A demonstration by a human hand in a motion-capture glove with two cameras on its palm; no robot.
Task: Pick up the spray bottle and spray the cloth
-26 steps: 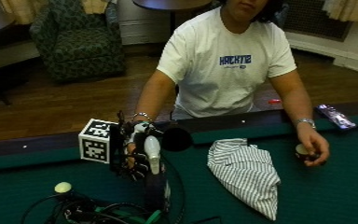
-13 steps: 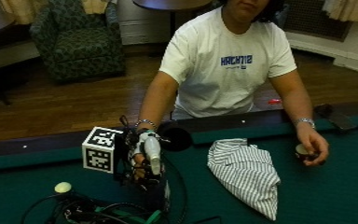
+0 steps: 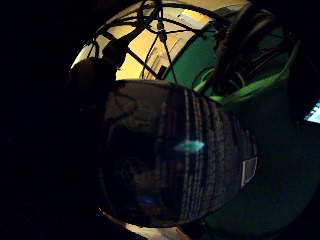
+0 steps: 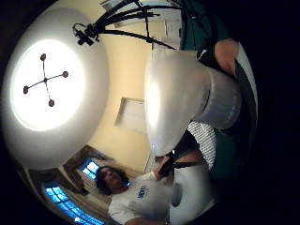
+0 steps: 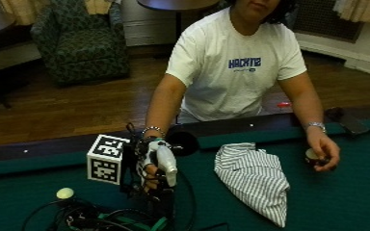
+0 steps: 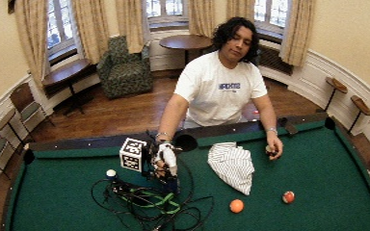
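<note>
In the outside view my gloved right hand (image 5: 148, 169) grips a spray bottle (image 5: 165, 162) upright, fingers curled round its neck below the white spray head. Its dark body (image 3: 175, 155) fills the little finger side palm view. The white head (image 4: 183, 98) sits close in the thumb side palm view. I cannot tell whether the bottle's base touches the felt. A striped cloth (image 5: 256, 180) lies crumpled on the green table (image 5: 339, 202), a short way to the right of the bottle. The cloth (image 6: 231, 164) also shows in the wide view.
The person's bare left hand (image 5: 323, 154) rests on the felt holding a small ball. A tangle of cables (image 6: 146, 202) and a white ball (image 5: 64, 193) lie near the bottle. An orange ball (image 6: 236, 206) and a red ball (image 6: 288, 197) sit beyond the cloth's tip.
My hand with the bottle has drifted slightly right and toward the near side of the table. The cloth and the bare hand have stayed put.
</note>
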